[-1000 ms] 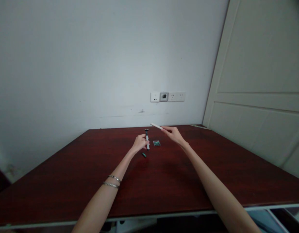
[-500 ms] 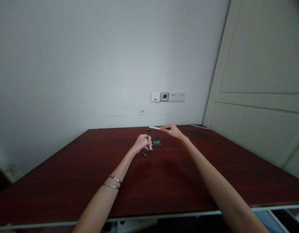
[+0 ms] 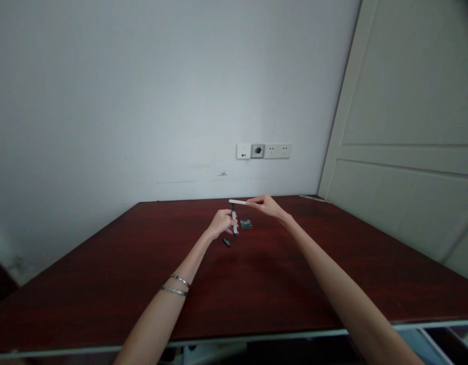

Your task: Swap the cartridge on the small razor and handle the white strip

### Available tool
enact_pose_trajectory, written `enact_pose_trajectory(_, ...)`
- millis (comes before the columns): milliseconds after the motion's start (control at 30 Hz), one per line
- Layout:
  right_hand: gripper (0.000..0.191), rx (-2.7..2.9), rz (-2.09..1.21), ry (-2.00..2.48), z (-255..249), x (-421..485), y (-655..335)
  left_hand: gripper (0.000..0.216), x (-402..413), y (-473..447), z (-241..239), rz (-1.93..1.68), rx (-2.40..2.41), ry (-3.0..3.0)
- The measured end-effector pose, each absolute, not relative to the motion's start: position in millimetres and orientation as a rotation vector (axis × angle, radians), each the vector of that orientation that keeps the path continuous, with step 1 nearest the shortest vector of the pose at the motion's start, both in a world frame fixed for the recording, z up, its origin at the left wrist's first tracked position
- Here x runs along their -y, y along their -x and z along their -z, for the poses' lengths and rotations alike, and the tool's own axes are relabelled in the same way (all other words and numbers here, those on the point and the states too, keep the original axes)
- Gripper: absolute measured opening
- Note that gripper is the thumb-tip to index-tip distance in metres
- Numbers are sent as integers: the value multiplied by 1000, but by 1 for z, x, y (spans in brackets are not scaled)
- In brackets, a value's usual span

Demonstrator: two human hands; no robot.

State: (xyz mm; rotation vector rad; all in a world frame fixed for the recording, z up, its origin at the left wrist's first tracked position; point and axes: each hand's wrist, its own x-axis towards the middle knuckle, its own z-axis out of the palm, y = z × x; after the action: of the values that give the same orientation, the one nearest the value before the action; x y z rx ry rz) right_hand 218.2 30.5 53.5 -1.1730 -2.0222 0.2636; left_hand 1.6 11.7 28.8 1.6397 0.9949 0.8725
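Head view. Our left hand grips a slim razor handle upright, dark head end uppermost, over the far middle of the table. Our right hand pinches a thin white stick by one end; its long axis runs level and leftward, and its free tip sits just above the handle's top, so the right hand lies to the handle's right. A small dark cap and a clear, flat blade case rest on the smooth red-brown wood beside the hands.
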Motion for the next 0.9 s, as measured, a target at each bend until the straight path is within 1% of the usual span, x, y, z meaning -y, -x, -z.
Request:
enact_pose_trajectory(600,41,1975,-285,1180,-52,-28,-216,14,-14,0,-27,-870,-984,-1654)
enact_pose_trajectory(900,44,1959,-306,1187,-51,-29,-219,15,-14,1,-27,-862,-976,-1665)
